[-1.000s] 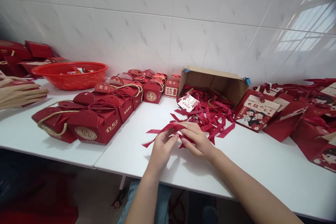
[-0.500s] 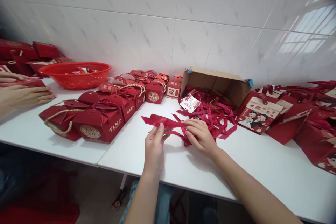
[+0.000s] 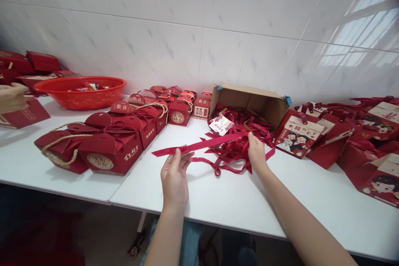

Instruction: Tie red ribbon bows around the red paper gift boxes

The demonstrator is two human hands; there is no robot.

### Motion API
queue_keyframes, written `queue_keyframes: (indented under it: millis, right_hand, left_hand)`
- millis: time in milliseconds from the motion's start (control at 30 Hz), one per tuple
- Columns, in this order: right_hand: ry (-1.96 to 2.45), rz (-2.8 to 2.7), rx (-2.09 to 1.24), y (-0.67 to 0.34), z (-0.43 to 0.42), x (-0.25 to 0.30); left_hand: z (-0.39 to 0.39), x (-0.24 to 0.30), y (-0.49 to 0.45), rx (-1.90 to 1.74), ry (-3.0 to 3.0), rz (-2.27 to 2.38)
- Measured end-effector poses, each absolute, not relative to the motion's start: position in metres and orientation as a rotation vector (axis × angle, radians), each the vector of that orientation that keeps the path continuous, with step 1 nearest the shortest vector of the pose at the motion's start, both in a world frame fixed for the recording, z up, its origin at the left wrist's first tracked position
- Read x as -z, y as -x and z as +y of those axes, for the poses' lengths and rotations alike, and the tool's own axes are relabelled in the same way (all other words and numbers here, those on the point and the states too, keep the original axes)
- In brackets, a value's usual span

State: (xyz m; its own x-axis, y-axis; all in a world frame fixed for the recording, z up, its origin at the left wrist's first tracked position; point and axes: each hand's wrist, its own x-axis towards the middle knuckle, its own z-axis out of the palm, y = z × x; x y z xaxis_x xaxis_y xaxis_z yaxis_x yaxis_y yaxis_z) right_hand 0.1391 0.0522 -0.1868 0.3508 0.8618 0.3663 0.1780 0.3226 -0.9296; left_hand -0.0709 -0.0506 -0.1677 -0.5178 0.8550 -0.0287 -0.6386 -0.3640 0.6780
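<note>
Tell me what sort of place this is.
Likely a makeshift packing station for wedding favours: rows of red gift boxes on white tables, a cardboard box spilling ribbons, and a red ribbon stretched between the left hand and right hand.

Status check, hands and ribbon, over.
Left hand and right hand both pinch red ribbon, stretched between them. Ribbon pile lies under its right end. Gift boxes stand apart, left.
</note>
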Motion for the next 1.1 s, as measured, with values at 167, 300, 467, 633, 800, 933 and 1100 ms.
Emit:
queue_keyframes:
  millis: [167,300,467,633,800,933,1100]
  right_hand:
    - [1.25,-0.786,-0.598,-0.176,0.083,0.194]
    - [1.297,-0.617,-0.541,-0.203,0.095,0.194]
    - [1.353,-0.66,-0.286,-0.201,0.088,0.189]
    - [1.231,-1.181,-0.228,-0.146,0.054,0.186]
    - [0.989,-2.029,-0.186,-0.101,0.008,0.184]
    - [0.995,-2.077,-0.251,-0.097,-0.003,0.179]
    - [0.888,-1.861,-0.628,-0.1,0.0,0.173]
  left_hand:
    - [-0.052,0.165,0.079,-2.145,-0.326,0.8]
    - [-0.051,0.164,0.09,-2.274,-0.237,0.815]
    - [-0.051,0.163,0.096,-2.3,-0.194,0.835]
    - [-0.051,0.167,0.087,-2.13,-0.372,0.945]
    - [-0.055,0.17,0.069,-1.587,-1.03,1.165]
    - [-0.061,0.168,0.058,-1.522,-1.291,1.227]
    - [-0.064,0.172,0.053,-1.386,-1.563,1.358]
